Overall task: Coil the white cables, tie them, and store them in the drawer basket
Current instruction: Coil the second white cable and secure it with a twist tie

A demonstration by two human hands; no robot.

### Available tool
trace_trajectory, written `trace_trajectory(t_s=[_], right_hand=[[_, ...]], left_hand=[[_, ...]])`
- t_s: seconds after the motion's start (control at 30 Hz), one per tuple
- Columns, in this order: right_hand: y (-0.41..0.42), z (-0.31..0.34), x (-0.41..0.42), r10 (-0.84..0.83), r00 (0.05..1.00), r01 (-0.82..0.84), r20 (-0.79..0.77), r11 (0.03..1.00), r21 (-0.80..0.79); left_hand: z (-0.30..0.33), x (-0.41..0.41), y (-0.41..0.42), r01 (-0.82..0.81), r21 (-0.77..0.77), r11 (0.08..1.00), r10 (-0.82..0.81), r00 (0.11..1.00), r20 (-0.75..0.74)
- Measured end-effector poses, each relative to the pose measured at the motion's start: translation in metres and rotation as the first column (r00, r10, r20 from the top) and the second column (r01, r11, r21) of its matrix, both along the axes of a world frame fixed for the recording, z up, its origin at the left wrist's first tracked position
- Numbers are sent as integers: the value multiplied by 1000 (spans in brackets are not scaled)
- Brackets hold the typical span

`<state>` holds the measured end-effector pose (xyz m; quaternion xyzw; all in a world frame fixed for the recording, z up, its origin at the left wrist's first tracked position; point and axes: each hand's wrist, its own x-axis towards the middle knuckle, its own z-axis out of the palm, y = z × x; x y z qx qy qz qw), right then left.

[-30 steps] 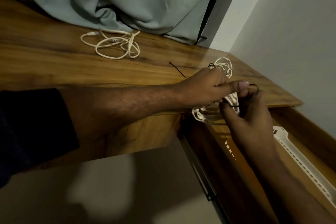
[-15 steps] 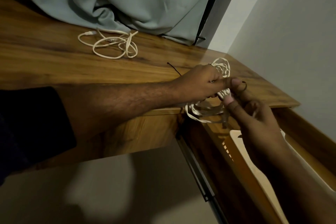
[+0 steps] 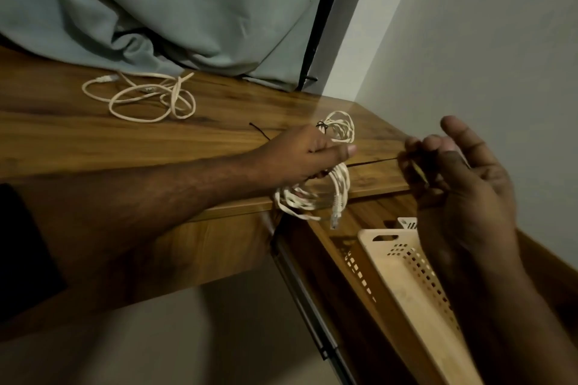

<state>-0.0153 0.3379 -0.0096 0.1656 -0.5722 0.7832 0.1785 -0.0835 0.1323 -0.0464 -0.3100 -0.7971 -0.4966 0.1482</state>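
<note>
- A loose white cable [image 3: 147,97] lay uncoiled in a few sprawling loops on the far left of the wooden desk [image 3: 78,137], close to the grey-green curtain [image 3: 187,9] that hung down onto the desktop behind it.
- My left forearm reached across the desk, a dark sleeve [image 3: 22,247] showing at the frame's left edge.
- My left hand [image 3: 300,159] was clenched round the coiled white cable [image 3: 339,178] at the front edge of the desk, thumb laid straight along the top.
- Part of that coil stuck up behind my knuckles, where a thin black tie [image 3: 322,126] was already knotted round it; the other part drooped over the desk edge, one plug dangling just above the open drawer [image 3: 316,247].
- A second black tie [image 3: 375,161] ran taut from the coil under my left hand across to my right.
- My right hand [image 3: 459,172] pinched the end of that tie between thumb and curled fingers, with one finger pointing up and away.
- Below my right wrist, the pale perforated basket [image 3: 403,272] sat inside the drawer, partly hidden by my arm.
- A plain wall [image 3: 500,56] filled the right side.
</note>
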Motion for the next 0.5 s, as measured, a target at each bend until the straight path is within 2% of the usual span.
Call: trace_trajectory(t_s=[0.1, 0.27, 0.4, 0.5], right_hand=[[-12, 3, 10, 141, 989, -140, -35, 990, 30], [-42, -24, 24, 354, 935, -337, -5, 893, 297], [-50, -40, 20, 371, 928, -306, -42, 820, 483], [-49, -41, 18, 348, 936, -265, -46, 787, 557]], left_hand=[[-1, -5, -1, -13, -4, 1000, 13, 1000, -11], [-5, -15, -2, 71, 24, 997, -72, 995, 64], [-13, -28, -1, 118, 40, 992, -123, 976, 177], [-15, -34, -4, 138, -14, 990, -133, 974, 182]])
